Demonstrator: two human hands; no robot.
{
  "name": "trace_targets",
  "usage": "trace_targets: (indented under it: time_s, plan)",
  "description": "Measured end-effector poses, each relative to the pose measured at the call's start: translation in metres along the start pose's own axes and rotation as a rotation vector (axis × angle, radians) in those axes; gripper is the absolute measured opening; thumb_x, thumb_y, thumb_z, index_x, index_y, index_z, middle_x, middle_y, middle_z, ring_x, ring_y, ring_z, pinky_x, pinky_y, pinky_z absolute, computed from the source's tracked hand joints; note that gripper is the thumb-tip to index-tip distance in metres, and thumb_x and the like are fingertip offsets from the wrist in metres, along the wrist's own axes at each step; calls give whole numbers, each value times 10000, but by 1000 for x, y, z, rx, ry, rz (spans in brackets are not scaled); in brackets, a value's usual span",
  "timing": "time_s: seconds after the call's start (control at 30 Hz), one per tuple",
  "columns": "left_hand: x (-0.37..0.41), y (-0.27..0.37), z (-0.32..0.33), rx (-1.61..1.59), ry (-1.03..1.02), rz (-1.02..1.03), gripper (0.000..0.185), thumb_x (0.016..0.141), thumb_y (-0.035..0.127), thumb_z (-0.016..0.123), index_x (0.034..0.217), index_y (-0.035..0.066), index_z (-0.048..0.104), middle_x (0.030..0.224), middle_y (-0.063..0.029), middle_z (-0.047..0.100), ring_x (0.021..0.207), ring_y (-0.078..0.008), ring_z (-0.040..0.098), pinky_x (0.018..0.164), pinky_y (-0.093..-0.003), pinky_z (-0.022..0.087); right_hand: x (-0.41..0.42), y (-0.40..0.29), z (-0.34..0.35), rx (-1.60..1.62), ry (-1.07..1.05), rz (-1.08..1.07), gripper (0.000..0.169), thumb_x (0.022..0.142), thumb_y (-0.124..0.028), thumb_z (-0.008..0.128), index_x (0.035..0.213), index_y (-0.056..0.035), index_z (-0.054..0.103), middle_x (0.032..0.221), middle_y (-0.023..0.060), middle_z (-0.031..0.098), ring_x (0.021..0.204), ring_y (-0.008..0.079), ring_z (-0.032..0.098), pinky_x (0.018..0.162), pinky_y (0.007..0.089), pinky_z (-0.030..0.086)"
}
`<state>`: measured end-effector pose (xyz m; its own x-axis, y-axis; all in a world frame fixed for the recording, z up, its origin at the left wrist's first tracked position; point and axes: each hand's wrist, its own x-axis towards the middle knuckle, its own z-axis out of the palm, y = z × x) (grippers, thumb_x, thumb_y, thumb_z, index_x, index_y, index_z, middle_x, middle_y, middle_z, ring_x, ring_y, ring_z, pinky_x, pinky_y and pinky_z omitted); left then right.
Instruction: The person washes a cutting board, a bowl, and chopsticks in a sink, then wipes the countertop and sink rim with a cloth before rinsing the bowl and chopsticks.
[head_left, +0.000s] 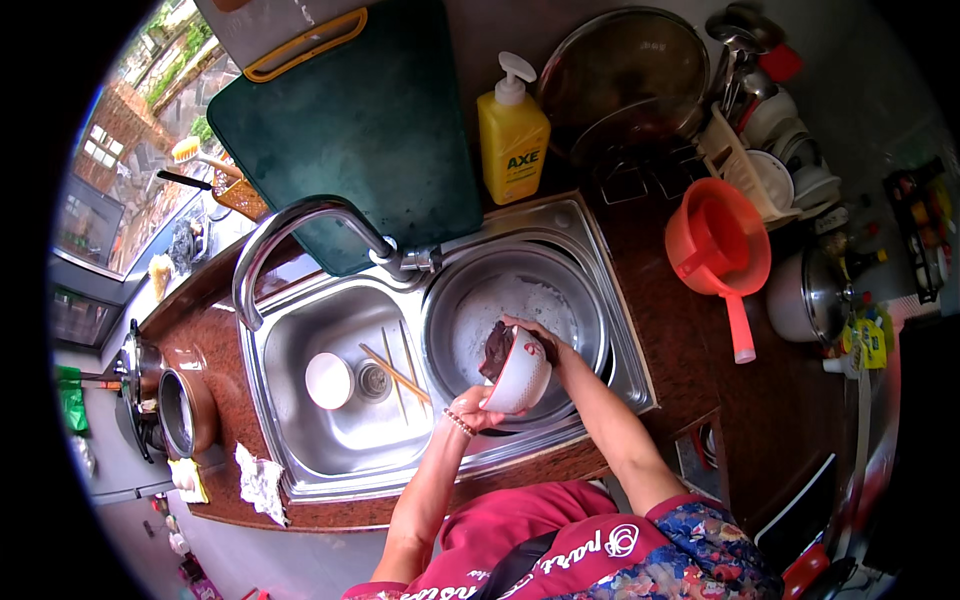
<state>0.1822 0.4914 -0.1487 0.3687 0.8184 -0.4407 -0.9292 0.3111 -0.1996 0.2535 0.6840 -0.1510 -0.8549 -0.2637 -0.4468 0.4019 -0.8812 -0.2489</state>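
A white bowl (520, 377) with a red rim and red marks is tilted on its side over a round metal basin (465, 315) in the right sink compartment. My left hand (480, 407) grips its near rim and underside. Against the far side of the bowl lies my right hand (541, 337), its fingers curled at the rim and partly hidden. A dark, wet-looking cloth (496, 352) bunches at the bowl's mouth, close to the right fingers. In the left sink compartment (300, 442), a white bowl (330, 381) and several chopsticks (390, 373) rest around the drain.
A curved faucet (259, 255) arches over the left compartment. Behind the sink stand a green cutting board (345, 135) and a yellow pump bottle (514, 142). To the right are red plastic dippers (718, 240) and a lidded pot (802, 296); a brown pot (187, 412) and cloth (260, 480) sit left.
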Motion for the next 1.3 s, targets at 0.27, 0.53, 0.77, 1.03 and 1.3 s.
trace_targets:
  time_s: [0.27, 0.53, 0.77, 1.03, 1.3]
  plan:
    - [4, -1, 14, -21, 68, -21, 309, 862, 72, 470, 1133, -77, 468, 960, -256, 589, 807, -370, 623, 580, -320, 578, 15, 63, -38, 281, 113, -336, 383, 889, -360, 428, 1012, -34, 586, 988, 96, 626, 881, 232, 610, 804, 355, 490]
    - [-14, 9, 70, 279, 439, 619, 495, 873, 421, 501, 1132, 0, 520, 1052, -111, 598, 937, -225, 594, 844, -376, 472, -7, 33, -18, 198, 239, -344, 293, 880, -268, 443, 986, -34, 586, 905, 71, 630, 834, 180, 607, 760, 322, 497]
    - [8, 22, 34, 92, 568, 808, 461, 837, 417, 568, 1078, 25, 557, 1023, -102, 617, 933, -248, 590, 852, -399, 465, 23, 50, -43, 125, 575, -465, 241, 851, -228, 495, 936, -31, 606, 867, 74, 612, 800, 161, 574, 726, 271, 453]
    - [21, 14, 48, 13, 732, 1035, 466, 832, 421, 575, 1050, 10, 567, 988, -80, 624, 854, -225, 609, 769, -355, 495, 3, 101, 64, -890, 1169, -948, 420, 883, -160, 388, 1240, 58, 361, 1236, 280, 342, 1123, 409, 366, 978, 437, 270]
    - [16, 18, 45, 437, 845, 1115, 409, 823, 388, 599, 937, -4, 628, 827, -61, 632, 698, -149, 586, 628, -289, 476, -7, 105, 73, -1243, 1179, -1130, 383, 812, -20, 466, 1194, 1, 468, 1235, 188, 380, 1127, 350, 385, 965, 404, 301]
